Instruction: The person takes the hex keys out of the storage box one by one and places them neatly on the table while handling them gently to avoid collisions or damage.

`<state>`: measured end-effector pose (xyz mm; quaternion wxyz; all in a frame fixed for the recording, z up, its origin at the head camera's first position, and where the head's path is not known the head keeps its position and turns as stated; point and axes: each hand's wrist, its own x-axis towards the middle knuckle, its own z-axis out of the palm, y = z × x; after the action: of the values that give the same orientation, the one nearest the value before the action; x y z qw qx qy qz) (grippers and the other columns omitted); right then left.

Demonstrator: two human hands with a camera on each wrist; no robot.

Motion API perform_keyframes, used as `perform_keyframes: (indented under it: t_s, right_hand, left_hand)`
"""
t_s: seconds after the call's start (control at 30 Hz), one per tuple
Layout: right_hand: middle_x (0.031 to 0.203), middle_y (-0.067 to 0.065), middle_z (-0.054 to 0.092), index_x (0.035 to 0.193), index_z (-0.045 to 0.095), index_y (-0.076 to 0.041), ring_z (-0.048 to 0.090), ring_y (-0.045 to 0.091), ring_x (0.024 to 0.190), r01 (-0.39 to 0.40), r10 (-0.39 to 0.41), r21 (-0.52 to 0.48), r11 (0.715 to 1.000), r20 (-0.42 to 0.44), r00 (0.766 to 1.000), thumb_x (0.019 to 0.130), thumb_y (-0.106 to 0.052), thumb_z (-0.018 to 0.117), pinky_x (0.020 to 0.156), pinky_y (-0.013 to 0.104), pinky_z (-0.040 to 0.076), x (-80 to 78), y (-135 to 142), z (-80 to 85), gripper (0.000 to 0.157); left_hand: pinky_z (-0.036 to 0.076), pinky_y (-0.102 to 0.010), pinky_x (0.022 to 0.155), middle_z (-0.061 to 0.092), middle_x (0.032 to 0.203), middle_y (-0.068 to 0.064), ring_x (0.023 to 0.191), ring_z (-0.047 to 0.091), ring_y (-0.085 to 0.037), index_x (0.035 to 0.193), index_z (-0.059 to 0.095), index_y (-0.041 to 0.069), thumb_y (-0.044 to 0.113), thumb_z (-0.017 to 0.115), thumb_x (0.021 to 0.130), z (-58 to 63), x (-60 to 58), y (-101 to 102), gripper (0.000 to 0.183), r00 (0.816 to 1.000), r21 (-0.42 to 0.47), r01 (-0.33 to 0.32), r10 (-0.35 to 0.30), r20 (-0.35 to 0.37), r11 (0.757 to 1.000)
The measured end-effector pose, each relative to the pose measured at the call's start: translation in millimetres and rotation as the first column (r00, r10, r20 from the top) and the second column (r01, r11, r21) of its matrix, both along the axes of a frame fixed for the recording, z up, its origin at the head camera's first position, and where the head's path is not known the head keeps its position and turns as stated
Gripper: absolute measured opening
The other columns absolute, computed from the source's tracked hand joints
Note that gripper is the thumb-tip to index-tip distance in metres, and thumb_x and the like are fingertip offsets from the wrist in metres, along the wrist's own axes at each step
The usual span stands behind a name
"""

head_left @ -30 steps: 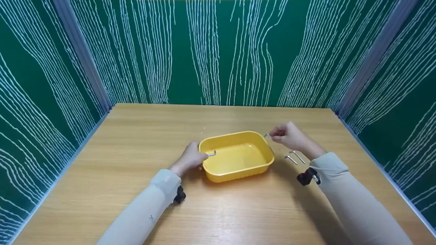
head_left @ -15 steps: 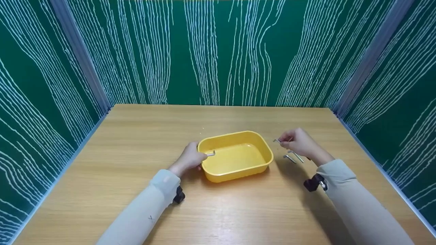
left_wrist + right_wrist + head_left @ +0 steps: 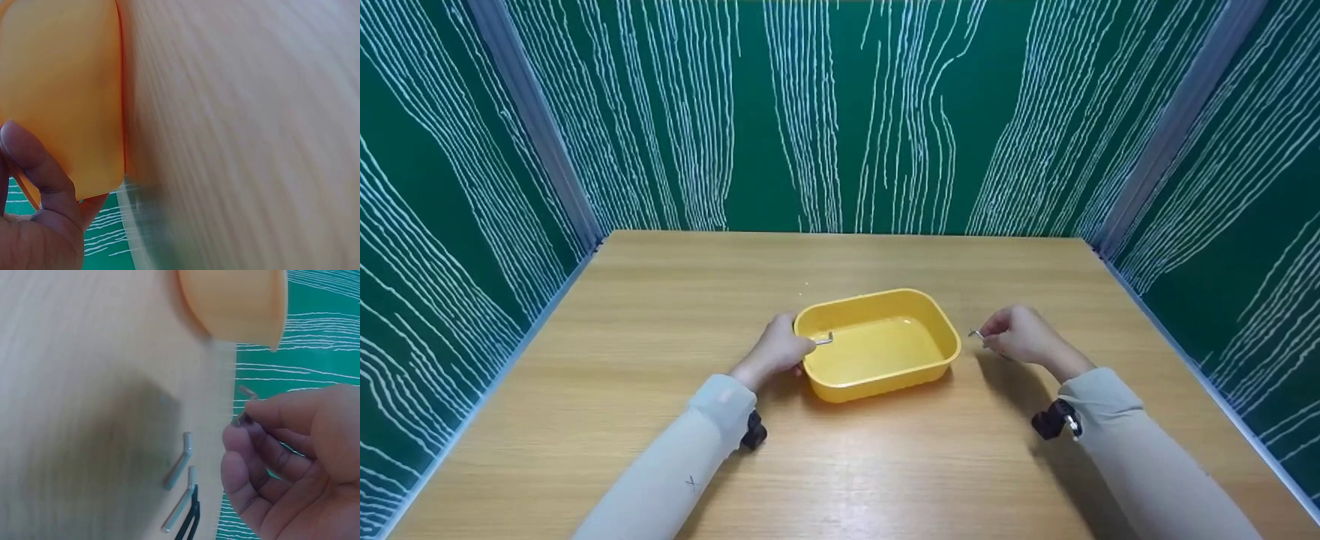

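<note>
My left hand point(image 3: 778, 346) grips the left end of a yellow plastic container point(image 3: 877, 385), its thumb over the rim. By that thumb, a small silver L-shaped hex key point(image 3: 825, 340) juts over the container's inside. Off the container's right end, my right hand point(image 3: 1024, 335) pinches another silver hex key point(image 3: 976, 333) between thumb and fingers, its bent end pointing toward the container. On the table below, in the right wrist view, lie two silver hex keys point(image 3: 180, 464) and a thin dark forked shape point(image 3: 196, 509). The right hand covers these in the head view.
The wooden table point(image 3: 840, 465) carries the container near its middle. Green panels point(image 3: 750, 150) with white wavy lines stand at the back and both sides. A few tiny white specks point(image 3: 807, 283) lie behind the container.
My right hand has moved right and toward me with its hex key, lowering over the keys on the table. The left hand and container have hardly shifted.
</note>
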<state>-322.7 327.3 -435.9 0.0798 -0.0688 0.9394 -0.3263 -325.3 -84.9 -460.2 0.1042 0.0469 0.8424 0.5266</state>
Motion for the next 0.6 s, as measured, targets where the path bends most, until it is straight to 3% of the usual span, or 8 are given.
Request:
perform_keyframes:
  t_s: [0.2, 0.43, 0.6]
  right_hand:
    - [0.103, 0.017, 0.076, 0.115, 0.077, 0.007, 0.067, 0.021, 0.085, 0.014, -0.015, 0.030, 0.999, 0.045, 0.999, 0.100, -0.002, 0.068, 0.075, 0.028, 0.063, 2.7, -2.0, -6.8, 0.020]
    - [0.084, 0.010, 0.075, 0.103, 0.079, 0.007, 0.064, 0.015, 0.073, -0.038, 0.037, 0.054, 0.998, 0.021, 0.999, 0.096, -0.002, 0.072, 0.063, 0.026, 0.057, 6.2, -1.1, -14.0, 0.013]
    - [0.086, 0.009, 0.074, 0.103, 0.078, 0.005, 0.064, 0.017, 0.076, -0.019, 0.016, 0.061, 0.998, 0.051, 0.999, 0.097, -0.001, 0.070, 0.065, 0.026, 0.057, 7.3, 1.7, -16.0, 0.012]
  left_hand:
    - [0.055, -0.023, 0.044, 0.068, 0.103, -0.017, 0.052, 0.057, -0.014, 0.144, 0.054, -0.006, -0.002, 0.062, 0.094, -0.9, -0.5, -0.2, 0.050, 1.000, -0.007, -0.003, 0.003, 0.002, 1.000]
    - [0.053, -0.021, 0.042, 0.073, 0.098, -0.022, 0.049, 0.057, -0.013, 0.141, 0.057, -0.006, -0.003, 0.060, 0.093, -1.4, -0.8, -0.2, 0.048, 1.000, 0.002, 0.014, -0.014, -0.010, 1.000]
    - [0.053, -0.021, 0.043, 0.072, 0.100, -0.019, 0.051, 0.057, -0.014, 0.143, 0.057, -0.005, -0.003, 0.062, 0.094, -1.4, -2.0, 0.6, 0.049, 1.000, -0.013, -0.003, 0.003, 0.006, 1.000]
